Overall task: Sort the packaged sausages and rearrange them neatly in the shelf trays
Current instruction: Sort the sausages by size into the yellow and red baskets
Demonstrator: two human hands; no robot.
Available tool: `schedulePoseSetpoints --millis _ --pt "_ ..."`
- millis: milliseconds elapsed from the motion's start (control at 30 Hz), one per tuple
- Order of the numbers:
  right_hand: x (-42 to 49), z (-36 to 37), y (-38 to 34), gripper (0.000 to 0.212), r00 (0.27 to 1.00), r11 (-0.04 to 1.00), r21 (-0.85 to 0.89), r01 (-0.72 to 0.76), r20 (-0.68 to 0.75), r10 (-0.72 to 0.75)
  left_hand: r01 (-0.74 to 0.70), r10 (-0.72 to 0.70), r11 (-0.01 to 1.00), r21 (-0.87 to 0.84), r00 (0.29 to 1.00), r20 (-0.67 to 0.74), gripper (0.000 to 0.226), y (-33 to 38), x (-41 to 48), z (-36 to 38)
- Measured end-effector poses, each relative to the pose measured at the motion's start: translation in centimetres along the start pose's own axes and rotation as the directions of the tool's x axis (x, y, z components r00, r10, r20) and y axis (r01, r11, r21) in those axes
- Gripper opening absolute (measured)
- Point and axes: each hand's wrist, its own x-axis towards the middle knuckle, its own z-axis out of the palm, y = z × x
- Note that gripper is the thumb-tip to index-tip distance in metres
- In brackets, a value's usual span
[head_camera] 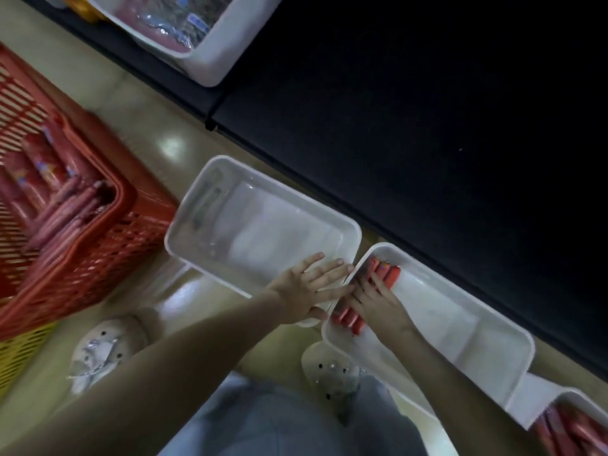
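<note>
A pack of red sausages (390,274) lies at the left end of a white tray (493,327) on the floor. My right hand (378,299) rests flat on that pack with its fingers spread. My left hand (311,284) lies flat with straight fingers on the near corner of a second white tray (210,195), right where the two trays meet. That second tray holds only a clear liner. A red basket (108,251) at the left holds several more sausage packs (62,205).
A dark shelf unit (427,110) runs along the far side. Another white tray (210,60) with packaged goods sits at the top. A further tray with sausages (572,432) is at the bottom right. My white shoes (98,350) stand on the tiled floor. A yellow crate (19,357) is under the basket.
</note>
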Motion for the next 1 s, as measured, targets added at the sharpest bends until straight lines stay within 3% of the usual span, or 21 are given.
schedulePoseSetpoints --millis 167,233,333,467,567,600,633,700,733,800,867,933,1000 --pt "0.5 -0.2 0.1 0.057 0.999 0.996 0.076 0.039 0.001 -0.039 -0.064 0.045 0.993 -0.098 0.982 -0.184 0.070 -0.2 -0.2 1.1" --pt "0.2 -0.9 0.3 0.046 0.999 0.991 0.129 -0.030 -0.020 0.033 -0.083 0.061 0.992 -0.091 0.974 -0.216 0.069 -0.2 -0.2 0.7" --pt "-1.8 -2.6 1.6 0.051 0.983 0.970 0.179 -0.164 -0.047 0.175 -0.060 0.040 0.995 -0.081 0.973 -0.228 0.070 -0.3 -0.2 -0.9" --pt "-5.6 -8.4 3.8 0.064 0.905 0.900 0.302 -0.313 -0.194 0.379 0.141 -0.173 0.977 -0.160 0.963 -0.205 0.076 -0.7 -0.4 -5.7" --pt "-7.8 -15.3 5.1 0.056 0.842 0.857 0.418 -0.300 -0.306 0.444 0.264 -0.371 0.860 -0.436 0.911 -0.180 0.087 -1.0 -1.4 -10.9" --pt "-8.4 -18.0 5.4 0.052 0.812 0.801 0.532 -0.274 -0.318 0.489 0.265 -0.432 0.774 -0.576 0.885 -0.174 0.091 -1.2 -2.0 -12.7" --pt "-9.1 -21.2 5.6 0.047 0.787 0.677 0.693 -0.247 -0.264 0.558 0.244 -0.491 0.649 -0.721 0.858 -0.152 0.095 -1.4 -2.7 -14.7" --pt "-9.9 -27.2 5.3 0.036 0.732 0.228 0.956 -0.184 -0.021 0.681 0.188 -0.544 0.338 -0.922 0.839 -0.029 0.106 -2.2 -4.7 -18.8" --pt "-10.0 -30.1 4.8 0.031 0.717 0.004 0.995 -0.103 0.071 0.693 0.158 -0.524 0.221 -0.962 0.852 0.019 0.109 -2.6 -5.9 -20.9" --pt "-10.1 -35.6 3.3 0.019 0.691 -0.283 0.954 0.095 0.141 0.709 0.066 -0.517 0.089 -0.994 0.856 0.010 0.108 -3.4 -8.6 -24.7" --pt "-9.9 -40.2 1.2 0.013 0.727 -0.451 0.860 0.239 0.150 0.670 0.023 -0.628 0.004 -1.000 0.778 0.015 0.091 -4.0 -11.8 -27.8" --pt "-9.4 -43.7 -1.3 0.019 0.781 -0.518 0.808 0.281 0.120 0.613 0.059 -0.746 -0.025 -0.998 0.663 0.058 0.072 -4.8 -15.5 -30.2" --pt "-8.4 -46.6 -4.0 0.025 0.849 -0.545 0.793 0.272 0.068 0.523 0.186 -0.806 0.024 -0.982 0.585 0.091 0.051 -5.8 -19.7 -30.7"
